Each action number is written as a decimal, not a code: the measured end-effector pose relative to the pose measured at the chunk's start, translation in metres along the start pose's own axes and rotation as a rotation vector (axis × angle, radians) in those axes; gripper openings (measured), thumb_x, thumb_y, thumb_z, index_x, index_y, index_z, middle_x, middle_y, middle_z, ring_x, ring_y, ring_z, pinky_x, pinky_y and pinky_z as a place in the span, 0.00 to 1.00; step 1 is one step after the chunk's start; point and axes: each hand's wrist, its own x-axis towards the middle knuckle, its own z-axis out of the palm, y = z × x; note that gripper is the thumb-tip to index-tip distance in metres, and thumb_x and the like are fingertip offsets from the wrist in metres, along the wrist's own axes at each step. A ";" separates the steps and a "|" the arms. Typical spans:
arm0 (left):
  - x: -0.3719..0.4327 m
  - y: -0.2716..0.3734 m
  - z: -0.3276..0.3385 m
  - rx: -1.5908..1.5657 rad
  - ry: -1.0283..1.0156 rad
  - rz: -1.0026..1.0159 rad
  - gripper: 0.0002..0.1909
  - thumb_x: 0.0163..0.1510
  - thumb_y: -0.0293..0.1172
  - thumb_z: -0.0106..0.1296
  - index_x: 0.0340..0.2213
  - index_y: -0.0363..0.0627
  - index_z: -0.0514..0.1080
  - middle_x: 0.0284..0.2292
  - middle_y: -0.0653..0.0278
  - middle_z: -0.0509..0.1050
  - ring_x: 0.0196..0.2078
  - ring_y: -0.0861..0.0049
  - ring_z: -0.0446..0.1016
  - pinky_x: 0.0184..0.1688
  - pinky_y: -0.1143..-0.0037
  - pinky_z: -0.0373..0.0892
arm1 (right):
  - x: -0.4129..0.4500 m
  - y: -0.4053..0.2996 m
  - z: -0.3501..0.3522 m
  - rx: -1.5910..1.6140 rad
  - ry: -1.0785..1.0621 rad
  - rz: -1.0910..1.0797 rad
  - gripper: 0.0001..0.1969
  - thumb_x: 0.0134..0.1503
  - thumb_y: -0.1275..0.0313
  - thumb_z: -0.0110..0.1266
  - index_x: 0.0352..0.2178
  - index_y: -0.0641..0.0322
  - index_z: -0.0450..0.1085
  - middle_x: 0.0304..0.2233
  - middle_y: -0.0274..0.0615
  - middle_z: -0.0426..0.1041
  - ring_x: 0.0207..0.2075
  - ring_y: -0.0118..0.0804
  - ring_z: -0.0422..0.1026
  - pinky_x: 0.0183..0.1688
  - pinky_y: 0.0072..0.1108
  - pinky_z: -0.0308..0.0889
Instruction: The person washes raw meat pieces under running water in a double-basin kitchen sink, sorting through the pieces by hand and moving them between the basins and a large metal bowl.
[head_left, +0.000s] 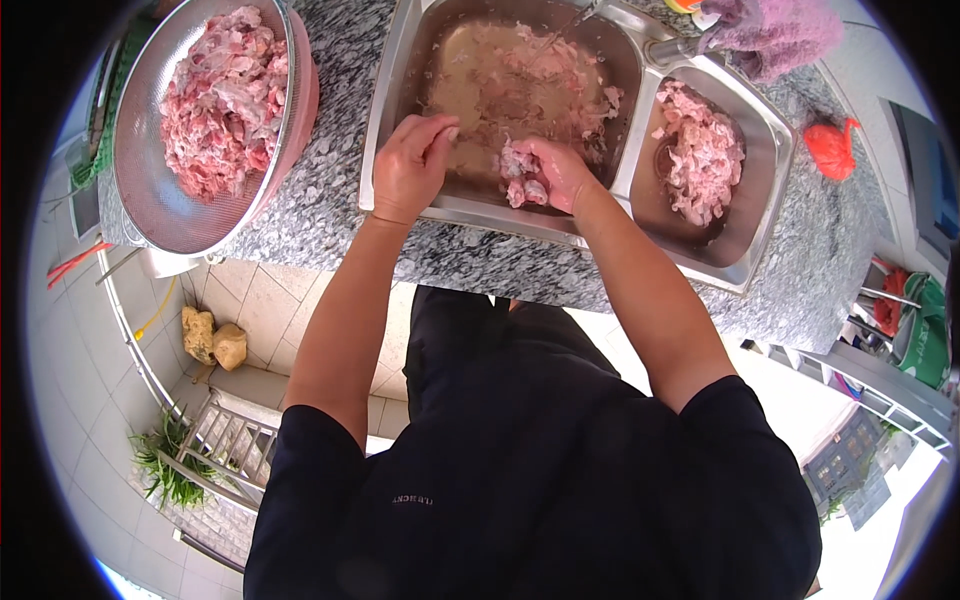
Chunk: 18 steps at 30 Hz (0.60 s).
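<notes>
My right hand (556, 174) grips a clump of wet pink raw meat pieces (523, 178) over the near right part of the large steel sink basin (409, 79). Murky water fills that basin, with more raw meat scraps (551, 60) lying in it towards the far right. Above the basin's near left corner is my left hand (414, 166), its fingers curled in and the thumb against them. Nothing shows in it, though its palm side is hidden. In the small right basin (756, 169) sits a pile of pale pink meat (705, 154).
A mesh strainer (142, 187) heaped with raw meat (225, 105) stands left on the granite counter (337, 97), over a pink basin (304, 82). Water runs into the large basin from the faucet (671, 51), beside a purple cloth (780, 34). A red plastic bag (829, 150) lies right.
</notes>
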 end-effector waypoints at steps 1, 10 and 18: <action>0.000 0.006 0.015 -0.108 -0.095 -0.074 0.09 0.55 0.35 0.58 0.36 0.46 0.78 0.29 0.64 0.76 0.25 0.75 0.75 0.28 0.78 0.70 | -0.001 0.004 -0.003 0.005 0.007 0.002 0.11 0.59 0.66 0.48 0.32 0.65 0.69 0.26 0.46 0.72 0.22 0.39 0.72 0.23 0.29 0.67; 0.005 0.019 0.071 -0.896 -0.711 -1.096 0.32 0.61 0.58 0.44 0.52 0.41 0.68 0.42 0.62 0.73 0.40 0.73 0.75 0.38 0.72 0.74 | -0.021 0.019 -0.010 0.152 0.102 -0.317 0.14 0.62 0.65 0.45 0.39 0.66 0.69 0.34 0.49 0.74 0.33 0.47 0.74 0.33 0.41 0.71; 0.008 0.009 0.070 -1.059 -0.870 -1.075 0.30 0.60 0.52 0.48 0.55 0.43 0.66 0.46 0.61 0.73 0.45 0.70 0.75 0.43 0.68 0.75 | -0.022 0.031 -0.009 -0.138 0.214 -0.461 0.14 0.58 0.75 0.48 0.47 0.64 0.68 0.42 0.41 0.73 0.42 0.34 0.74 0.43 0.27 0.70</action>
